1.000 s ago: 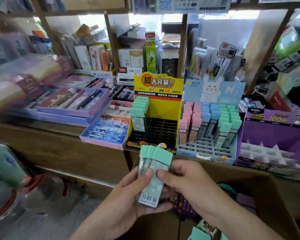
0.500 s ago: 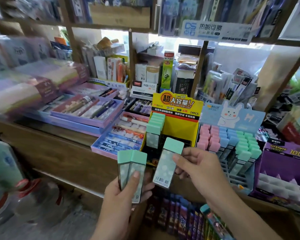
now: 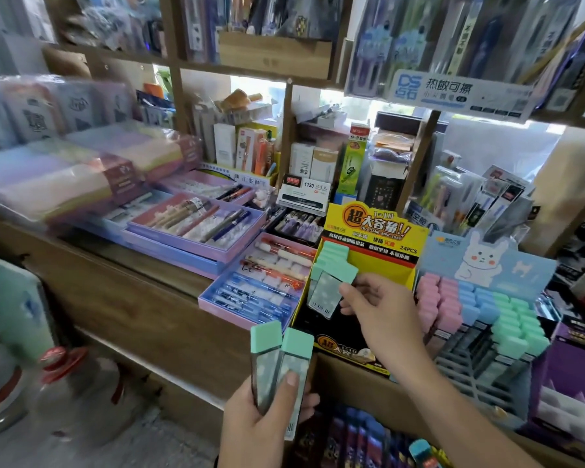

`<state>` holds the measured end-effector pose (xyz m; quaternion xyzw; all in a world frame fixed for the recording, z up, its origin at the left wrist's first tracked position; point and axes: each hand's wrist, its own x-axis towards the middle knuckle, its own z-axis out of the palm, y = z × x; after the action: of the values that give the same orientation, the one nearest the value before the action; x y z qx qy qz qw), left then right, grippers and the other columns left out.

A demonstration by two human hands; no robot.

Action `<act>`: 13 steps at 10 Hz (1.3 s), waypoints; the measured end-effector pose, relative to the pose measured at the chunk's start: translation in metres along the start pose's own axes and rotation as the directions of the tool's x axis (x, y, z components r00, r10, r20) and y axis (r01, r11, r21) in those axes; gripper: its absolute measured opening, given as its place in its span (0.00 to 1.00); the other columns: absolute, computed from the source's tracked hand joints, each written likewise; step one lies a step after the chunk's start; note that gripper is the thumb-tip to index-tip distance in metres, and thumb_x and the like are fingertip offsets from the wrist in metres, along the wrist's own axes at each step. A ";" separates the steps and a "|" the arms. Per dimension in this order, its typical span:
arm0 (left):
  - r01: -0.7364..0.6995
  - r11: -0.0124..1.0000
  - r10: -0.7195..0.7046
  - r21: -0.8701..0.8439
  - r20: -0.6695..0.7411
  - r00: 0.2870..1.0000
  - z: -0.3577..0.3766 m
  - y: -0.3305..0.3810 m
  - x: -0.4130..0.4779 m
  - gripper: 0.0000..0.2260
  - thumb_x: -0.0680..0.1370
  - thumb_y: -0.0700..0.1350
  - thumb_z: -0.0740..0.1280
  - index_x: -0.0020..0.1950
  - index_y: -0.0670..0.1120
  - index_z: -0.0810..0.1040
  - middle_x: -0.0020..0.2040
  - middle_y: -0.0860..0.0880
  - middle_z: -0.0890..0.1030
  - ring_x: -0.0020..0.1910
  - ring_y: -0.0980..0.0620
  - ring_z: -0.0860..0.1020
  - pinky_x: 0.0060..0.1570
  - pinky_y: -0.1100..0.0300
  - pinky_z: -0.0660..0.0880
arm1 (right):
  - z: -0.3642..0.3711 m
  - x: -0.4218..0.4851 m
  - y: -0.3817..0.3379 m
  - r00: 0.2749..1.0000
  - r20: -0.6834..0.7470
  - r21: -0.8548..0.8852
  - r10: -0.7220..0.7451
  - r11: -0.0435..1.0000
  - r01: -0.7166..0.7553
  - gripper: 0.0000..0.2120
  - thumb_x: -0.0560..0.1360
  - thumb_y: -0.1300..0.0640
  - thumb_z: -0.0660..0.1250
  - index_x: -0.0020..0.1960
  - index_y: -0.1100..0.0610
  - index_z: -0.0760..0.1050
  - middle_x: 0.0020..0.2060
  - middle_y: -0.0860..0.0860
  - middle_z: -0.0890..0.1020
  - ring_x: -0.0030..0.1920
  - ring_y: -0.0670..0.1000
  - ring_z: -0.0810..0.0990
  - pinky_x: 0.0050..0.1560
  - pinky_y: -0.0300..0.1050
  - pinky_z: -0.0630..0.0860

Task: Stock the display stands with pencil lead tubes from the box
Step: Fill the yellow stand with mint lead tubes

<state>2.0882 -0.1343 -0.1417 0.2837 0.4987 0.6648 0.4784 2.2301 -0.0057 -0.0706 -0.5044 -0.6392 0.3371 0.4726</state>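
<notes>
A: Obs.: the right hand (image 3: 382,309) pinches one mint-capped clear plastic lead tube (image 3: 325,293) by its side edges. The cap is up and the barcode end down, over the yellow cardboard display stand (image 3: 375,265). Why this way?

B: Probably so it drops upright into a slot beside the row of mint-capped tubes (image 3: 331,256) standing at the stand's left side. Cap-up matches that row.

A: And the left hand (image 3: 260,420)?

B: Its fingers are curled round two more mint-capped tubes (image 3: 281,363), thumb pressing the front one. They are held low before the wooden counter (image 3: 149,298), apart from the stand. I judge them a ready supply.

A: Legible print?

B: The stand header reads "24PCS" under large Chinese characters. The white card (image 3: 313,185) behind reads "1120", and the hanging sign (image 3: 453,92) "DS". The pale blue rabbit-picture stand (image 3: 487,261) holds pink, blue and green tubes, with no readable brand. I cannot identify the supply box here.
</notes>
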 end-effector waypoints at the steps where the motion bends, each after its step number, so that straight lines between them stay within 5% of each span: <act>1: 0.000 1.000 0.000 0.009 0.005 1.000 0.001 -0.001 0.000 0.06 0.78 0.39 0.71 0.48 0.47 0.87 0.40 0.38 0.87 0.40 0.38 0.87 0.36 0.54 0.84 | 0.004 0.002 0.003 0.999 0.034 -0.014 -0.018 1.000 0.018 0.09 0.79 0.61 0.70 0.45 0.49 0.82 0.37 0.47 0.86 0.36 0.47 0.85 0.42 0.42 0.83; 2: 0.006 1.000 -0.006 0.003 0.006 1.000 0.000 -0.002 0.001 0.05 0.78 0.39 0.71 0.50 0.45 0.87 0.41 0.38 0.87 0.40 0.38 0.87 0.37 0.53 0.84 | 0.007 0.001 0.005 0.997 0.070 -0.005 -0.035 0.999 0.036 0.14 0.80 0.62 0.69 0.48 0.41 0.81 0.41 0.41 0.86 0.39 0.46 0.86 0.44 0.41 0.83; 9: 0.003 1.000 -0.003 -0.003 -0.007 1.000 0.002 -0.002 0.003 0.09 0.71 0.46 0.74 0.48 0.45 0.87 0.40 0.37 0.87 0.39 0.37 0.87 0.34 0.54 0.84 | 0.018 0.006 0.021 1.000 0.009 -0.161 0.016 0.987 -0.014 0.06 0.77 0.60 0.73 0.42 0.55 0.80 0.32 0.49 0.83 0.33 0.44 0.83 0.34 0.35 0.80; 11: 0.016 1.000 -0.016 -0.017 -0.008 1.000 0.001 -0.001 0.002 0.11 0.69 0.48 0.75 0.48 0.45 0.87 0.40 0.36 0.86 0.39 0.37 0.87 0.35 0.54 0.84 | 0.007 -0.016 0.016 0.999 -0.007 -0.077 0.050 0.996 -0.050 0.05 0.77 0.57 0.74 0.43 0.50 0.81 0.34 0.48 0.85 0.34 0.45 0.84 0.38 0.43 0.82; 13: 0.006 1.000 -0.006 0.019 -0.005 1.000 0.001 0.000 0.002 0.11 0.71 0.48 0.74 0.50 0.44 0.86 0.41 0.37 0.87 0.40 0.39 0.87 0.36 0.54 0.84 | 0.002 -0.057 0.011 0.951 0.200 0.083 0.234 0.963 -0.255 0.05 0.78 0.56 0.73 0.44 0.51 0.85 0.36 0.51 0.86 0.31 0.47 0.82 0.32 0.37 0.77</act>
<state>2.0885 -0.1316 -0.1411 0.2850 0.5070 0.6594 0.4764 2.2344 -0.0573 -0.0964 -0.5194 -0.5945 0.4732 0.3911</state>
